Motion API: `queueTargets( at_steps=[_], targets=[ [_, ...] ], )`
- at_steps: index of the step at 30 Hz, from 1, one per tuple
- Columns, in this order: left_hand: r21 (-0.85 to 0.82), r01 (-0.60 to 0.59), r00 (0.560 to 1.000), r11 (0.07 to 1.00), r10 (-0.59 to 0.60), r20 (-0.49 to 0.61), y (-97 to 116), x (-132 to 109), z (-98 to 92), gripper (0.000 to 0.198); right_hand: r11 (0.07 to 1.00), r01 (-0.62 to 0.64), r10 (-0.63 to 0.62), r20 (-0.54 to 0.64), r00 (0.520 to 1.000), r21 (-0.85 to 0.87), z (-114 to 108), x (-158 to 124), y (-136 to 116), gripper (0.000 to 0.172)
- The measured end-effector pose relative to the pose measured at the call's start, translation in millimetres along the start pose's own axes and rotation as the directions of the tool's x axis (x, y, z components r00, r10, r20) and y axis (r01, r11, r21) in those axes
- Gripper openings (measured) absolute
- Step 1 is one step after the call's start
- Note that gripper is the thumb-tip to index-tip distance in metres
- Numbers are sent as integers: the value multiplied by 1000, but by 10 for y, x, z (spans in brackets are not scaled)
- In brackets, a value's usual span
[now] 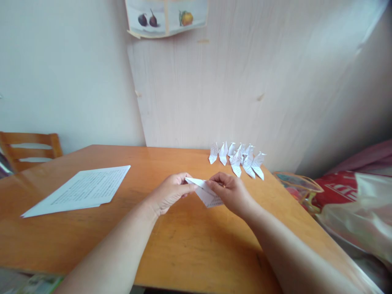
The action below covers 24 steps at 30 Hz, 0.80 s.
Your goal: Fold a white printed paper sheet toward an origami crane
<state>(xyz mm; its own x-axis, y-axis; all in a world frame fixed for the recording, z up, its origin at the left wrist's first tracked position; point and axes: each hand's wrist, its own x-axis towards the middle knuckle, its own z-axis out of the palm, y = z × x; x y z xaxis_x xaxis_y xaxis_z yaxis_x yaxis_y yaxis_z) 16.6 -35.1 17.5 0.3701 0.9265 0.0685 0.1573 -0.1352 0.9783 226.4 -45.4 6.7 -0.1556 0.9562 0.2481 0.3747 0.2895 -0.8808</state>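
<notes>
Between my two hands, just above the wooden table (183, 237), is a piece of folded paper (207, 197), white with printed lines on its lower part. My left hand (172, 191) pinches its pointed left corner between thumb and fingers. On the other side, my right hand (229, 192) grips the right part, thumb on top and fingers curled behind. Those fingers hide some of the paper. Beyond the right hand, several folded paper birds (235, 162) stand in a cluster near the table's far right corner.
A stack of printed sheets (82, 190) lies on the table at the left. Past the right edge are a basket with an orange rim (300, 181), a red bag (337, 192) and a whitish plastic bag (361, 212). A wooden chair (30, 141) stands far left; a wall backs the table.
</notes>
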Motion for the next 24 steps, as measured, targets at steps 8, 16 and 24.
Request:
queueTargets(
  at_steps=[8,16,24],
  targets=[
    [-214,-17,1000,977,15,-11,30,5,44,20,951,-123,83,148,986,284,34,-68,-188,16],
    [-187,-7,992,982,30,119,52,-55,107,22,901,-125,71,143,987,415,95,-66,-140,24],
    [-196,-62,998,979,67,18,45,-38,132,15,878,-94,62,82,995,470,117,-42,-73,22]
  ],
)
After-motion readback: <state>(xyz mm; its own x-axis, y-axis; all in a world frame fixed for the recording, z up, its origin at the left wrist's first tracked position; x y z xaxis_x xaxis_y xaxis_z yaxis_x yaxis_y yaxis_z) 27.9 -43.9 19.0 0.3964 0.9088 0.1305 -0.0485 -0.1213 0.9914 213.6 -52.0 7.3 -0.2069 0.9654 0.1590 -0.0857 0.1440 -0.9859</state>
